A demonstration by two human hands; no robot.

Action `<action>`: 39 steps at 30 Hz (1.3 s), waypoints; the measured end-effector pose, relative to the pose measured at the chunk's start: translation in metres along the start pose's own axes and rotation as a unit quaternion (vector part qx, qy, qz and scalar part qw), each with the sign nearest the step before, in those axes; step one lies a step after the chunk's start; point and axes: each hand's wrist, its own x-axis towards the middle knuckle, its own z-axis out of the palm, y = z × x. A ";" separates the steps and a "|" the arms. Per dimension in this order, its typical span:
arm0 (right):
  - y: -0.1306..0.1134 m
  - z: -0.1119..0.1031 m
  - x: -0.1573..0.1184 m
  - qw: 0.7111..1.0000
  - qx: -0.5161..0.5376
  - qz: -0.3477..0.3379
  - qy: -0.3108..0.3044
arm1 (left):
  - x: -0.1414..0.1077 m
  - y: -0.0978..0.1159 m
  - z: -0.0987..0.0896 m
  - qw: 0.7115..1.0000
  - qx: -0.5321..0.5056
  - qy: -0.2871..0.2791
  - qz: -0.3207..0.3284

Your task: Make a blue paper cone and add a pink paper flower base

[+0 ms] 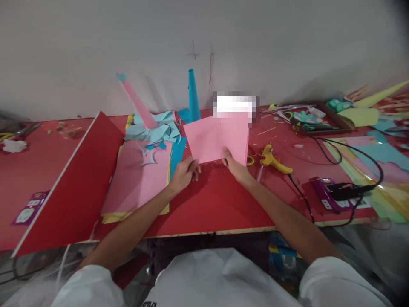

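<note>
A sheet of pink paper (pixel 217 136) is held up above the red table, bent over at its right side. My left hand (pixel 185 174) pinches its lower left corner. On the lower edge, right of the middle, my right hand (pixel 235 165) grips the paper with the thumb in front; its other fingers are hidden behind. Just right of that hand lie a yellow glue gun (pixel 271 160) and yellow-handled scissors (pixel 250 160), partly covered. Left of my left hand is a stack of pink sheets (pixel 140 175) with yellow ones beneath.
A blue paper cone (pixel 193 98) and a pink cone (pixel 139 102) stand near the wall among light-blue scraps (pixel 159 130). A red divider board (pixel 76 183) rises at left. At right are a dark tray (pixel 347 125), a purple power strip (pixel 330 198) and loose cables.
</note>
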 end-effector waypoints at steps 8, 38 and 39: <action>-0.008 -0.006 -0.005 0.996 0.005 -0.016 -0.089 | 0.001 0.010 -0.010 0.996 -0.079 0.023 -0.021; 0.002 -0.017 0.013 0.992 0.070 -0.088 0.059 | 0.008 0.000 -0.022 0.987 -0.044 0.153 -0.011; 0.000 -0.018 0.014 0.991 0.075 -0.092 0.056 | 0.008 0.000 -0.023 0.986 -0.051 0.160 -0.015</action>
